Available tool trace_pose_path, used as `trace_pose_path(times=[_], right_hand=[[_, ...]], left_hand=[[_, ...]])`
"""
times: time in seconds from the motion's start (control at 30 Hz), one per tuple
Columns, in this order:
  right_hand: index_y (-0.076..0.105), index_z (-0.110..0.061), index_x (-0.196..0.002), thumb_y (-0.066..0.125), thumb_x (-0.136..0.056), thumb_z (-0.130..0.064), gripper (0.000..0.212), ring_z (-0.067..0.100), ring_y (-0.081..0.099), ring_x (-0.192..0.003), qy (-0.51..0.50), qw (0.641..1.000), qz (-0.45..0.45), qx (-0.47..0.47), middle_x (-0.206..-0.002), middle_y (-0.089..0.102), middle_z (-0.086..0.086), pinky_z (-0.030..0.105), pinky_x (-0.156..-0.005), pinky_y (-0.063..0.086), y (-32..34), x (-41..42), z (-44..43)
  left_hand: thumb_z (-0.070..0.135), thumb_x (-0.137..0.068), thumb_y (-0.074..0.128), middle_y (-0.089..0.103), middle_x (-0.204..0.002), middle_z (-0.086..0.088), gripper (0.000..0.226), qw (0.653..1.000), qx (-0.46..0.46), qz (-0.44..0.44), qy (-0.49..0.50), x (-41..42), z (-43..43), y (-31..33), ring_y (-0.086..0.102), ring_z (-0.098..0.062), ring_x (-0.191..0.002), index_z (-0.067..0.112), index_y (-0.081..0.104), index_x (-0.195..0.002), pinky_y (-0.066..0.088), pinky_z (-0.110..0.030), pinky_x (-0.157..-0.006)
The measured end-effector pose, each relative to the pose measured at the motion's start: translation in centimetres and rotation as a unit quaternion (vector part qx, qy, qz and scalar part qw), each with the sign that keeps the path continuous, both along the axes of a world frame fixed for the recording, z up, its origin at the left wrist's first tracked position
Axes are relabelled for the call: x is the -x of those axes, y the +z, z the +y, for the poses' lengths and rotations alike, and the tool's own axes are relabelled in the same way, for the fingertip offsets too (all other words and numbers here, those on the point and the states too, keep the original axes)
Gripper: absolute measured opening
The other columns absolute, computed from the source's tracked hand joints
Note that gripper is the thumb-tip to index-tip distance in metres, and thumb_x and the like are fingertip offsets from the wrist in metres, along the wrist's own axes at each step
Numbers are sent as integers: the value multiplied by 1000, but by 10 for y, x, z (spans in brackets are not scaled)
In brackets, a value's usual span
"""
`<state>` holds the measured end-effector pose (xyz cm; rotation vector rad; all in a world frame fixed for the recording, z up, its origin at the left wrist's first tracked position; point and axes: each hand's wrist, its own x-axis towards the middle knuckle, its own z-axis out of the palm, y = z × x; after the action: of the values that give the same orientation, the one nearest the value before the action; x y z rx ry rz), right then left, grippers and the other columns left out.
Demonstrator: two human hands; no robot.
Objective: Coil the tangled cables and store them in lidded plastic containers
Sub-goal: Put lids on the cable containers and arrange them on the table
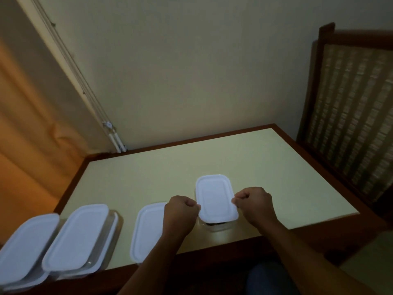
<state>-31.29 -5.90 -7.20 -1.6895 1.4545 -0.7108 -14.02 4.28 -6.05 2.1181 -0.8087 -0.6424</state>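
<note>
Pale table (pixel 276 167); left hand (pixel 182 211), right hand (pixel 253 201), fingers curled, pinch lid (pixel 215 199) on right container (pixel 217 227); three containers (pixel 78 237) at left lidded; no loose cables; likely nearly finished.

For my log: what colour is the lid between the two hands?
Plain white; the head view shows the lid best.
</note>
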Motion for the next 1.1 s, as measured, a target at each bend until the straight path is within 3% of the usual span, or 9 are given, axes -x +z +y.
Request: trace_pose_path(times=[0.1,0.23,0.33,0.47,0.57,0.73,0.83,0.97,1.1], right_hand=[[75,-3,-73,75,-80,-9,9,23,70,-81,3,1000,22,4,-76,74,6,32,-73,54,-1,0,3],[76,-3,-76,76,-79,-9,7,22,70,-85,-2,999,40,-22,-80,75,6,31,-73,55,2,0,2],[75,0,-77,74,-79,-8,9,25,70,-85,2,998,56,-34,-81,75,12,34,-73,56,3,0,1],[71,4,-77,71,-75,-7,11,29,68,-71,-15,997,37,-69,-80,73,15,36,-66,57,-1,-2,-1],[67,8,-76,68,-69,-8,17,27,62,-62,-23,995,31,-88,-80,72,20,38,-60,54,0,-5,-5],[73,1,-75,71,-73,-9,10,30,73,-73,16,990,89,-104,-70,74,9,35,-65,58,13,-8,-12],[75,-2,-78,77,-78,-17,15,24,74,-65,29,986,108,-128,-69,75,7,28,-56,52,21,-7,-24],[74,-4,-80,75,-86,-35,31,27,72,-70,4,993,81,-82,-72,75,7,39,-69,61,22,-14,-41],[76,-4,-82,75,-85,-24,21,26,74,-68,-5,993,57,-107,-72,75,8,39,-69,61,20,-31,-52]], left_hand=[[19,-84,75,75,-78,1,4,1000,-5,-4,5,5,6,1,70,-17,-82,17,73,-87,56,-31,-77],[18,-82,73,74,-81,3,23,1000,-7,4,-3,7,9,-4,71,-16,-83,23,71,-105,56,-31,-78],[15,-81,70,74,-83,-1,22,1000,-5,19,3,7,8,-7,73,-20,-79,20,71,-103,60,-37,-80],[2,-78,62,72,-65,-15,17,996,-4,84,12,3,0,-6,58,-19,-43,9,67,-92,46,-24,-45],[-5,-75,52,65,-61,-15,17,996,0,81,35,5,-10,-3,51,-20,-35,0,62,-88,38,-22,-37],[-3,-73,53,67,-65,-15,10,994,-103,24,-37,-4,-25,10,52,-27,-46,-4,61,-78,42,-27,-48],[5,-85,69,70,-64,-13,15,980,-185,20,-71,-20,-30,18,57,-19,-39,-8,70,-94,43,-22,-41],[20,-89,75,76,-88,-17,23,982,-168,37,-74,-36,-45,19,62,-19,-49,-2,68,-88,40,-21,-44],[23,-91,74,75,-82,-11,25,989,-138,27,-52,-45,-74,17,58,-16,-48,0,69,-86,40,-21,-44]])
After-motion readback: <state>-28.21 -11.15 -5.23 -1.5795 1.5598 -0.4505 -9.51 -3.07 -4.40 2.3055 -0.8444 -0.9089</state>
